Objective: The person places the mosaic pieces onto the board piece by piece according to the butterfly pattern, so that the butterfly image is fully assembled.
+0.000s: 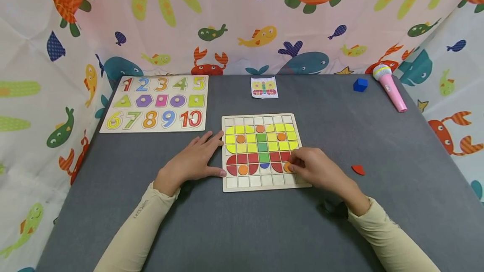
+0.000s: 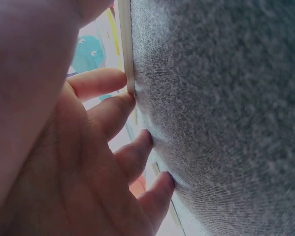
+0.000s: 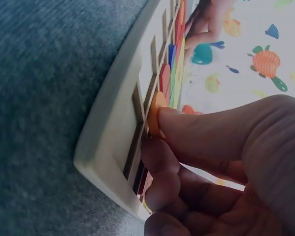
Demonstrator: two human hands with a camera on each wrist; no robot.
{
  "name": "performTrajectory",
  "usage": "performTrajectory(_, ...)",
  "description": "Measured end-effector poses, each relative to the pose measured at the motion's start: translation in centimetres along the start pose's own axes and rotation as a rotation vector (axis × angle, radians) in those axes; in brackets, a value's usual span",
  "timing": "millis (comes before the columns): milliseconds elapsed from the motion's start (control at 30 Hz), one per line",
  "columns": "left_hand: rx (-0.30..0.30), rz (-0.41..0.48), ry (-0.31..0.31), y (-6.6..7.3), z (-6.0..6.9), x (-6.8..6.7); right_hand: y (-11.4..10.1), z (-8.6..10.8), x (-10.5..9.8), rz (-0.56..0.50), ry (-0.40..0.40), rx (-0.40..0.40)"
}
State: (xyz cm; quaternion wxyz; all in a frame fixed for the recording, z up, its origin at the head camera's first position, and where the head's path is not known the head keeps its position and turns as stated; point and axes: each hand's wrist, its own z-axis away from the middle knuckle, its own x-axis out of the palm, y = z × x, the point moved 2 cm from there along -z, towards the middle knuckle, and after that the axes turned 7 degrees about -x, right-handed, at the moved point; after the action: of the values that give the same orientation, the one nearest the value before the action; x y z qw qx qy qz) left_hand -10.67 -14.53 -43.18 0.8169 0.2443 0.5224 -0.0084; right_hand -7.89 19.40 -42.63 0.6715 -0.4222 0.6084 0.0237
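Observation:
A wooden grid board [image 1: 266,183] lies mid-table, its cells filled with yellow, green and red pieces, plus several orange discs and a blue piece. My left hand [image 1: 196,158] is spread at the board's left edge, thumb and fingertips touching it; in the left wrist view its fingers [image 2: 110,115] meet the wooden edge. At the lower right of the grid, my right hand [image 1: 321,169] pinches an orange disc [image 3: 156,115] between thumb and index finger, at its cell. The hand partly covers the pieces around that corner. A red quarter-round piece [image 1: 358,170] lies right of this hand.
A number-and-shape puzzle board [image 1: 153,132] lies at the back left. Behind the grid is a small picture card [image 1: 264,87] with a similar coloured pattern. A blue cube [image 1: 360,85] and a pink toy microphone [image 1: 391,89] lie at the back right, before a patterned cloth.

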Motion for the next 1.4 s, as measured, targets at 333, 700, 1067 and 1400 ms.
performTrajectory(333, 0.006, -0.007, -0.009, -0.1, -0.3, 0.2, -0.1, 0.1, 0.6, 0.050, 0.037, -0.026)
performTrajectory(700, 0.002, 0.011, -0.002, -0.4, 0.3, 0.2, 2.3, 4.0, -2.9, 0.133, 0.181, 0.015)
performTrajectory(1067, 0.018, 0.001, 0.006, -0.3, 0.2, -0.2, 7.2, 10.9, -5.9, 0.232, 0.225, 0.101)
performTrajectory(1400, 0.012, 0.007, 0.004, 0.0, 0.1, 0.1, 8.2, 11.5, -5.7, 0.253, 0.219, 0.088)
